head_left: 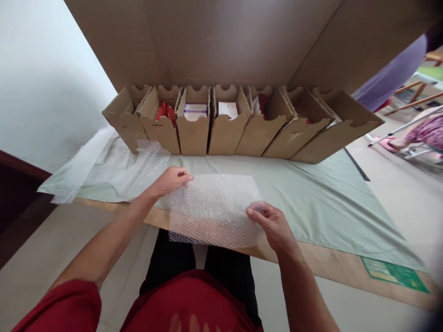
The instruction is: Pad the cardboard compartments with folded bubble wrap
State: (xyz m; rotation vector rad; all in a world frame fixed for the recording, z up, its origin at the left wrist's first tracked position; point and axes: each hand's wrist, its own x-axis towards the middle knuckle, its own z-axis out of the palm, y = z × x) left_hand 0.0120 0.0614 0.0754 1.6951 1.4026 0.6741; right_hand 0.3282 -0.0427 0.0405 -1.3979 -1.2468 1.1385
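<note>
A clear sheet of bubble wrap [216, 212] is spread between my two hands over the front edge of the table. My left hand [173, 181] pinches its upper left corner. On the right side, my right hand [272, 221] grips the sheet's edge between thumb and fingers. The sheet's lower edge hangs past the table edge, above my lap. More loose bubble wrap [145, 168] lies crumpled on the cloth to the left of my left hand.
A row of several open cardboard bins [194, 136] stands at the back, some with red or white items inside. Behind them rises a tall cardboard panel [221, 41]. A pale green cloth [311, 198] covers the table. At far right, a person's foot shows near a metal-framed chair.
</note>
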